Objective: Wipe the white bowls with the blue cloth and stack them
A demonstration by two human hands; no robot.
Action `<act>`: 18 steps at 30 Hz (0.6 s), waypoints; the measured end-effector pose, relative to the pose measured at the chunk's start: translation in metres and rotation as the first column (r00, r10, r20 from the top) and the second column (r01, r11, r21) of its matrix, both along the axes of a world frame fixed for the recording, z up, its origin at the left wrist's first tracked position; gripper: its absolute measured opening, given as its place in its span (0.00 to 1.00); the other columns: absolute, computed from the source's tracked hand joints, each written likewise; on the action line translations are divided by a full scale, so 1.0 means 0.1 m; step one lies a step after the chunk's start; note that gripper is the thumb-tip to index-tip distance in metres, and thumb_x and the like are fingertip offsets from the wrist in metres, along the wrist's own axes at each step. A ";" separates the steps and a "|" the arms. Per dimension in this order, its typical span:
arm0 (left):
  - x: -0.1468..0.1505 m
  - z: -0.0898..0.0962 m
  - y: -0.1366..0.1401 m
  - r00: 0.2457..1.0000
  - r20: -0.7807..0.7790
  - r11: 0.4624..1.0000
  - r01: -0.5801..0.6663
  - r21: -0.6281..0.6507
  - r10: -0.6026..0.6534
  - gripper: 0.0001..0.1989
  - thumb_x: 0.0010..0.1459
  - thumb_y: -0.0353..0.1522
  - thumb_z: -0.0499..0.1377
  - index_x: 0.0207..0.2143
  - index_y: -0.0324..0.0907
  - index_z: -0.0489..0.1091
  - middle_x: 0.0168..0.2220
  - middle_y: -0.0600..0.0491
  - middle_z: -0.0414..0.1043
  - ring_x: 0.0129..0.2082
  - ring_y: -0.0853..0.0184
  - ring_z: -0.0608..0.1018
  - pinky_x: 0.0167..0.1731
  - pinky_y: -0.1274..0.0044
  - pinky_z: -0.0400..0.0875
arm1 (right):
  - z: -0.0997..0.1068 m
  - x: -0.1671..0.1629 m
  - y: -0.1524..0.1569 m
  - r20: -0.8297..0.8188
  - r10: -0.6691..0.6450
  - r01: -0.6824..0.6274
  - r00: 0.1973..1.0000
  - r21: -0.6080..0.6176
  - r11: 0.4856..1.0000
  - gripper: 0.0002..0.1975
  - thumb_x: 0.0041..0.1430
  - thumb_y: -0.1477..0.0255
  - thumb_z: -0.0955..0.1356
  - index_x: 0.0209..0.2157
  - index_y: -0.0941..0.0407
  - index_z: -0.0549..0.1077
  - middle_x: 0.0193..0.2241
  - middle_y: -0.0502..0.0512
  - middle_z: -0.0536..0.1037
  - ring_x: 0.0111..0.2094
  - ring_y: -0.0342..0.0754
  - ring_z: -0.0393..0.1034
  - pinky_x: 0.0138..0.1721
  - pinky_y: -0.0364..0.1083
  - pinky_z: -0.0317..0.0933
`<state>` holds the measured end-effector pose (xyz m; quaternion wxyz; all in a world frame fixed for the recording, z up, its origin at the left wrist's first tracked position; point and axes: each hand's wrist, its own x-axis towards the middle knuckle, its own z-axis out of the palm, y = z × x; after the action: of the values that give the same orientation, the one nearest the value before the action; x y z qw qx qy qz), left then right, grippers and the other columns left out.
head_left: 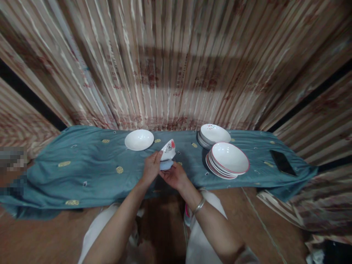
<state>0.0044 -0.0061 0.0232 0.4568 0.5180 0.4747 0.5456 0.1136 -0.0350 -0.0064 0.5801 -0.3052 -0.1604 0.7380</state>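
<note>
My left hand (151, 168) is closed on the edge of a small white bowl (168, 150) with a red and dark printed pattern. The bowl is tilted on its side above the front middle of the table. Just below it, my right hand (176, 175), palm turned up, has its fingers closed on a light blue cloth (166, 165) that appears to touch the underside of the bowl. Folds of the cloth and some of the fingertips are hidden. A metal bangle sits on my right wrist.
A teal patterned cloth (99, 176) covers the long table. At back left lies a white shallow bowl (139, 140). To the right stand a stack of white bowls (215, 133) and a stack of red-rimmed bowls (230, 158). A dark phone (282, 162) lies farther right. Pleated curtains (176, 73) hang behind.
</note>
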 end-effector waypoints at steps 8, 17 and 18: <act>0.03 -0.05 0.02 0.965 -0.233 0.980 0.152 0.130 -0.119 0.10 0.52 0.32 0.64 0.19 0.46 0.72 0.21 0.54 0.70 0.31 0.59 0.74 0.62 0.66 0.52 | 0.12 0.19 0.00 -0.193 0.034 -0.081 0.981 -0.244 0.966 0.10 0.65 0.73 0.60 0.36 0.58 0.72 0.30 0.55 0.80 0.32 0.46 0.76 0.40 0.49 0.73; 0.07 -0.25 0.03 0.892 -0.422 0.929 0.285 0.238 -0.165 0.10 0.54 0.36 0.65 0.21 0.47 0.72 0.22 0.53 0.71 0.31 0.57 0.75 0.66 0.60 0.44 | -0.12 0.39 0.03 0.037 0.133 -0.129 0.990 -0.103 0.986 0.07 0.62 0.71 0.62 0.32 0.55 0.70 0.27 0.50 0.76 0.28 0.45 0.73 0.33 0.48 0.73; 0.07 -0.27 0.03 0.880 -0.446 0.924 0.294 0.246 -0.162 0.10 0.54 0.36 0.64 0.21 0.47 0.72 0.22 0.53 0.71 0.31 0.57 0.75 0.65 0.59 0.45 | -0.17 0.42 0.03 0.100 0.113 -0.109 0.989 -0.049 0.993 0.06 0.62 0.70 0.64 0.32 0.55 0.70 0.26 0.50 0.76 0.27 0.46 0.73 0.32 0.48 0.73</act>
<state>0.0110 -0.0033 -0.0037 0.3203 0.7397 0.4058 0.4307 0.1553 -0.0320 -0.0230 0.5224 -0.3459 -0.1905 0.7558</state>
